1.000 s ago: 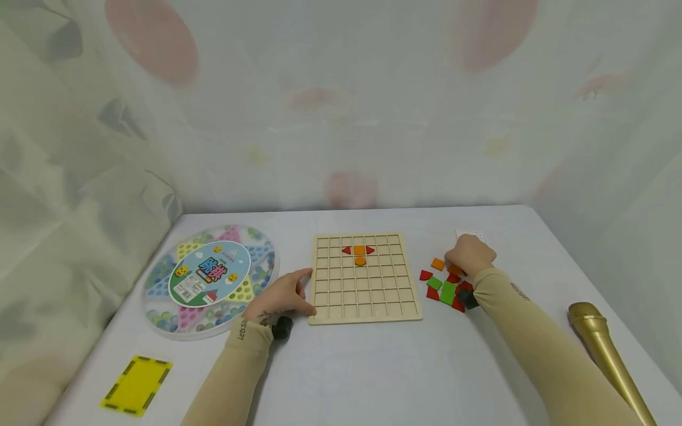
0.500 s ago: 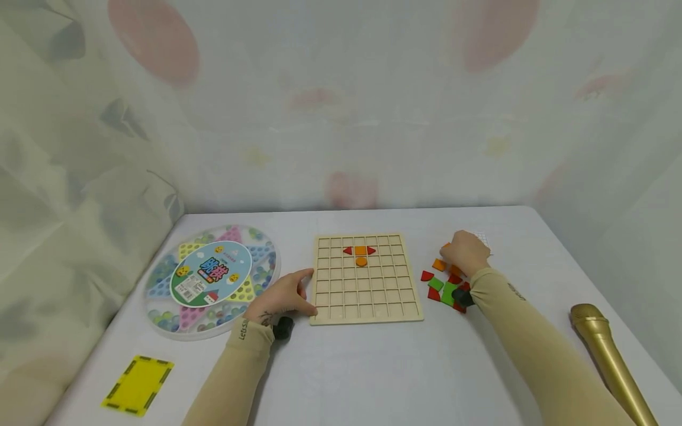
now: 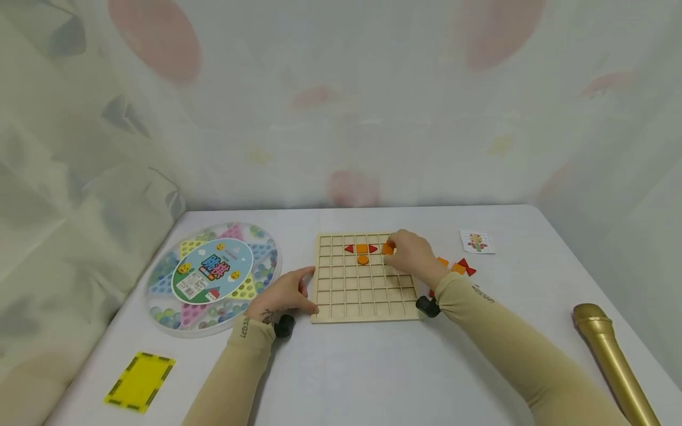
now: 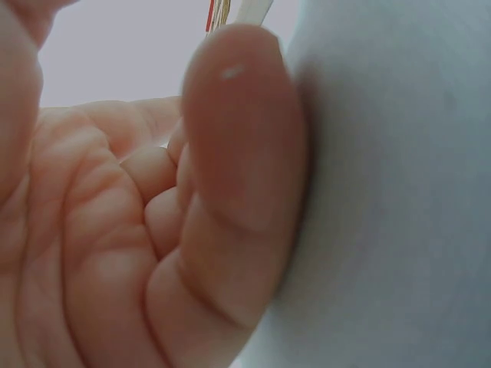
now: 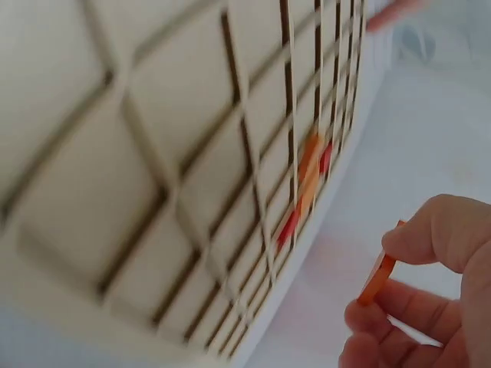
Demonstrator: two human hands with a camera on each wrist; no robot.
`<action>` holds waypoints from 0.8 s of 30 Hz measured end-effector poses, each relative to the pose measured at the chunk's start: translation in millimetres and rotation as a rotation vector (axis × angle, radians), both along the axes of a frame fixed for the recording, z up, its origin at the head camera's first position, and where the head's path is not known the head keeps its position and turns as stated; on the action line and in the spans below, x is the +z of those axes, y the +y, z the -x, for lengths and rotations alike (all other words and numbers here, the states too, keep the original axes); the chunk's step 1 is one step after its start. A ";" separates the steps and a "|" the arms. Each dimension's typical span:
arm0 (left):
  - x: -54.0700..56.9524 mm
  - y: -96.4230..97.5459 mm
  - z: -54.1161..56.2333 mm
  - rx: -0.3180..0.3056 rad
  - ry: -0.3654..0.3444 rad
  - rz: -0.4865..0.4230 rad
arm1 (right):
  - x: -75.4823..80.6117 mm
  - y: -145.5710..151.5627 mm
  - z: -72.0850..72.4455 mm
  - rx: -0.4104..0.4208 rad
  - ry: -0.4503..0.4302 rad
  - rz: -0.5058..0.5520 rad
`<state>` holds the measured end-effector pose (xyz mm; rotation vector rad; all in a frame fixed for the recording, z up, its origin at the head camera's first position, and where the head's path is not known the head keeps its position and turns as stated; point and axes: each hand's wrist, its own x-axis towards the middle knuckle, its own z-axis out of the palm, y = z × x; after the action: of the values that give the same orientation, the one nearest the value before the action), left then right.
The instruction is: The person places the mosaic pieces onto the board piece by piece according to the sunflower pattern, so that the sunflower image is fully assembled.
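A wooden grid board point(image 3: 362, 296) lies on the white table. In its upper rows sit an orange square tile point(image 3: 362, 248) between two red triangles point(image 3: 348, 248), with an orange round tile point(image 3: 363, 260) below. My left hand point(image 3: 282, 296) rests at the board's left edge, thumb and forefinger spread apart and touching it. Above the board's upper right part, my right hand point(image 3: 414, 254) pinches another orange square tile point(image 3: 388, 249) between thumb and fingers. The right wrist view shows this orange tile point(image 5: 377, 277) edge-on, apart from the grid.
Loose orange and red tiles point(image 3: 458, 268) lie right of the board, partly hidden by my right forearm. Behind them is a small picture card point(image 3: 477, 242). A round Chinese checkers set point(image 3: 213, 278) and a yellow rectangle point(image 3: 141, 381) lie left, a gold microphone point(image 3: 607, 349) right.
My right hand has left the loose tiles and moved left over the board, carrying an orange square tile. The picture card now shows fully. My left hand stays at the board's edge.
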<state>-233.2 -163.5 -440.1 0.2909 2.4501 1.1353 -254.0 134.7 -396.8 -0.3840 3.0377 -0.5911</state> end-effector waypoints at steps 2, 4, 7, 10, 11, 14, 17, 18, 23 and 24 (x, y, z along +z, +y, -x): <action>0.5 0.5 0.3 0.004 0.001 -0.001 | -3.1 -10.7 -1.0 0.069 0.032 -0.027; 1.1 0.8 0.4 0.004 0.003 -0.001 | -7.0 -20.1 0.2 0.133 0.058 -0.052; 1.4 0.8 0.6 0.003 0.005 0.001 | -12.6 -33.1 5.3 0.213 0.105 -0.106; 2.1 0.5 0.3 0.004 0.004 0.004 | -13.2 -46.2 11.0 0.255 0.128 -0.163; 1.9 0.5 0.2 0.006 0.004 0.004 | -13.9 -50.1 13.3 0.262 0.134 -0.187; 2.2 0.4 -0.8 0.012 -0.002 0.000 | -15.1 -60.3 19.0 0.260 0.114 -0.244; 2.5 0.5 -1.6 0.018 -0.015 -0.011 | -18.8 -67.1 24.3 0.253 0.099 -0.294; 2.7 0.6 -1.7 0.019 -0.017 -0.014 | -19.3 -68.8 25.5 0.251 0.093 -0.302; 2.5 0.8 -1.6 0.011 -0.003 -0.010 | -21.5 -74.0 29.0 0.243 0.073 -0.316; 2.4 0.8 -1.4 0.008 0.001 -0.006 | -22.1 -74.6 29.4 0.243 0.071 -0.324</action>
<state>-231.8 -162.7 -437.7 0.2844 2.4515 1.1457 -283.5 60.1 -419.0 -0.7529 3.0089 -0.0716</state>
